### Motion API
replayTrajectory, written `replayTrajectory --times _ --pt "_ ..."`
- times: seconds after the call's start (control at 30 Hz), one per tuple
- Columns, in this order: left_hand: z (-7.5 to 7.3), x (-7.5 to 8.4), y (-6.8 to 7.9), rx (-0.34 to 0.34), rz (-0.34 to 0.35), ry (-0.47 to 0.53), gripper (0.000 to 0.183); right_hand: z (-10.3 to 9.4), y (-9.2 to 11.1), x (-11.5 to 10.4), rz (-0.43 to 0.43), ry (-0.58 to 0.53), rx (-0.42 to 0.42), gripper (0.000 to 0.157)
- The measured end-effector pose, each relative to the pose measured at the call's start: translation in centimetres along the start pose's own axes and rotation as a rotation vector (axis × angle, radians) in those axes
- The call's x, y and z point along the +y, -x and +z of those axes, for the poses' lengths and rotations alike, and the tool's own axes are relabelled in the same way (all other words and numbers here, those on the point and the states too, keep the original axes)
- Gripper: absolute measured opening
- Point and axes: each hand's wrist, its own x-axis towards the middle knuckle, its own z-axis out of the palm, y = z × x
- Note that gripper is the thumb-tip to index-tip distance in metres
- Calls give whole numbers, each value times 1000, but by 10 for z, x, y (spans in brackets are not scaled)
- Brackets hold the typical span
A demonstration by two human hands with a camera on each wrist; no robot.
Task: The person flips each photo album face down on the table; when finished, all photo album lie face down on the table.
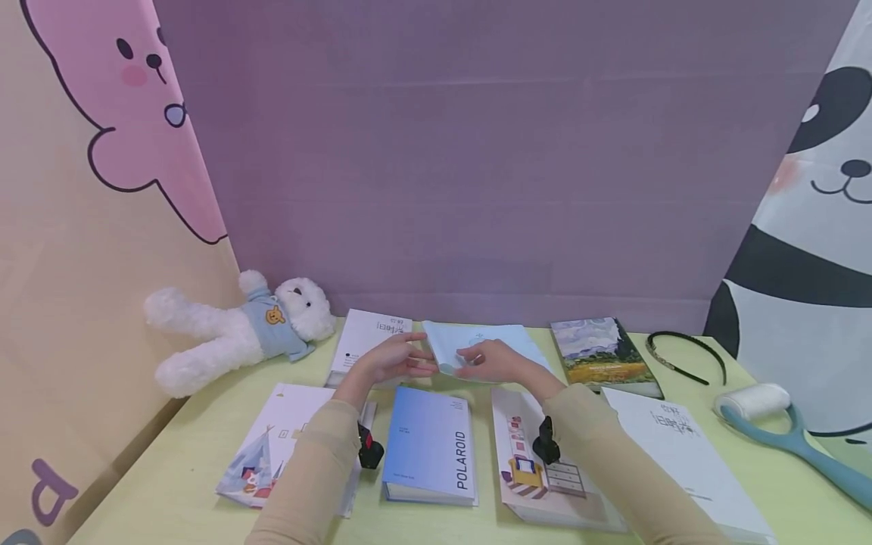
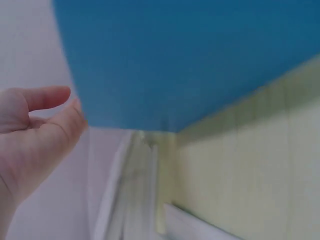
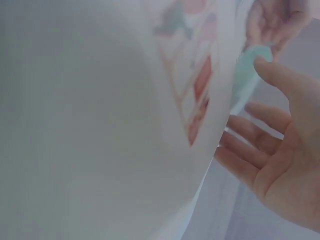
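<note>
At the back middle of the table lies a light blue book (image 1: 507, 344), its near left corner raised. My left hand (image 1: 395, 359) reaches to its left edge with fingers extended. My right hand (image 1: 496, 362) is over its front part, fingers spread. In the left wrist view, the book's plain blue underside (image 2: 165, 65) hangs above the table and my left fingertips touch its edge. The right wrist view shows a pale sheet with a faint printed picture (image 3: 195, 90); my right thumb lies near a mint green corner (image 3: 250, 67), fingers at the edge.
A blue Polaroid book (image 1: 429, 446) lies in front, between a tent-picture book (image 1: 255, 454) and a furniture-picture book (image 1: 521, 454). White books (image 1: 371, 333) and a painting-cover book (image 1: 602, 352) lie around. A teddy bear (image 1: 238, 325), headband (image 1: 688, 356) and lint roller (image 1: 756, 401) are at the sides.
</note>
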Motion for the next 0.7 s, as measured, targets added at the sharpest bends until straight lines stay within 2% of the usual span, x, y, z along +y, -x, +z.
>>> replayTrajectory --times 0.2,0.43,0.7 --pt "8 13 3 -24 46 -30 56 0 -5 -3 -28 34 45 58" --pt "11 24 12 9 44 -16 57 0 -10 -5 -25 39 92 59" --pt "18 31 13 -5 51 -80 59 0 -7 -8 -18 32 120 57"
